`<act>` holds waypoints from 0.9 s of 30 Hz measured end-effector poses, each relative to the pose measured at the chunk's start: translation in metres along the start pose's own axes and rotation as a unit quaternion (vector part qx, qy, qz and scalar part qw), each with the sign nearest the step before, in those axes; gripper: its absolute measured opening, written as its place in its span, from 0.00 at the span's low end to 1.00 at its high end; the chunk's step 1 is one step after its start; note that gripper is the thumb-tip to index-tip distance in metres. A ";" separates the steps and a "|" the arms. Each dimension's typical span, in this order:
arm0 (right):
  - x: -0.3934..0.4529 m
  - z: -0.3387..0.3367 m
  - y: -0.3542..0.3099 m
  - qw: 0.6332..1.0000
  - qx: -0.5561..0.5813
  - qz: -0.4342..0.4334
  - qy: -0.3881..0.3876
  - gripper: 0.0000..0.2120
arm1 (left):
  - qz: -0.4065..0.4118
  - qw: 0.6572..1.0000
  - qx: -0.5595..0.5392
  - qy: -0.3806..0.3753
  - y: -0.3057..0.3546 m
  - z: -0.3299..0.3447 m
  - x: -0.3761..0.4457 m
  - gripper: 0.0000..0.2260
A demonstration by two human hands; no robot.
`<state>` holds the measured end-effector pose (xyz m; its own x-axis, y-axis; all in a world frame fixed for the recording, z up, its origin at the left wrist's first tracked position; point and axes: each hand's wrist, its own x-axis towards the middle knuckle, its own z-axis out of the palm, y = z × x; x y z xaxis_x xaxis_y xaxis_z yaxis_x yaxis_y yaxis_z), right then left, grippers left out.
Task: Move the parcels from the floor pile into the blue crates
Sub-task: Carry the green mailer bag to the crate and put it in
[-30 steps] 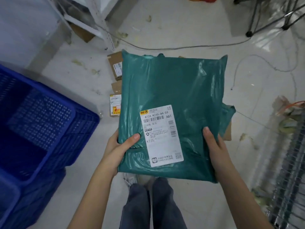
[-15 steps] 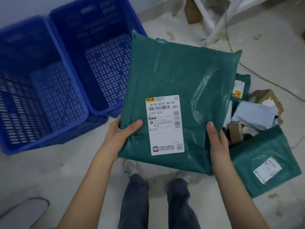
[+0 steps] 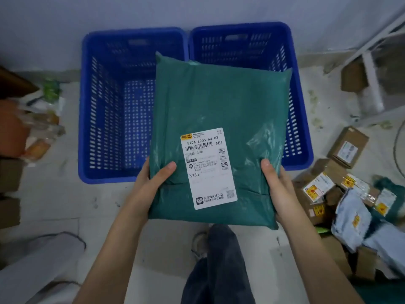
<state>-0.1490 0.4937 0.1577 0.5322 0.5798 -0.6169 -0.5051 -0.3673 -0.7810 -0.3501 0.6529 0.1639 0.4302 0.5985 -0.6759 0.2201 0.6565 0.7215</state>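
You've got the green parcel gripped w/ both hands: left hand clamps its lower-left edge, thumb on top; right hand clamps lower-right edge same way. Label faces up. Parcel's held in the air, overlapping both crates: left crate & right crate, side by side at the wall. Pile sits on the floor to your right.

Both hands grip a green plastic parcel by its near corners, left hand and right hand, thumbs on top; it hangs over two empty blue crates, its white label facing up, with the floor pile right of the crates
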 end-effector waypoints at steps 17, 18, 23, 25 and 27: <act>0.159 0.125 -0.065 0.962 -0.187 0.078 -0.185 0.14 | -0.080 0.975 -0.192 0.083 0.068 -0.113 0.140 0.07; 0.167 0.134 -0.066 0.958 -0.199 0.077 -0.192 0.13 | -0.079 0.969 -0.211 0.099 0.066 -0.118 0.144 0.07; 0.204 0.176 -0.065 0.972 -0.228 -0.003 -0.048 0.20 | -0.077 0.945 -0.290 0.133 0.054 -0.147 0.167 0.08; 0.200 0.185 -0.056 0.972 -0.216 -0.051 0.080 0.25 | -0.066 0.940 -0.308 0.133 0.051 -0.157 0.178 0.10; 0.184 0.199 -0.035 0.965 -0.189 -0.085 0.160 0.28 | -0.046 0.935 -0.321 0.140 0.050 -0.166 0.189 0.17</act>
<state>-0.1683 0.7581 0.0913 0.7989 0.4228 -0.4278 -0.1400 -0.5609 -0.8159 -0.4028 0.8755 0.0471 0.1692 0.5631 -0.8089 -0.3657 0.7980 0.4791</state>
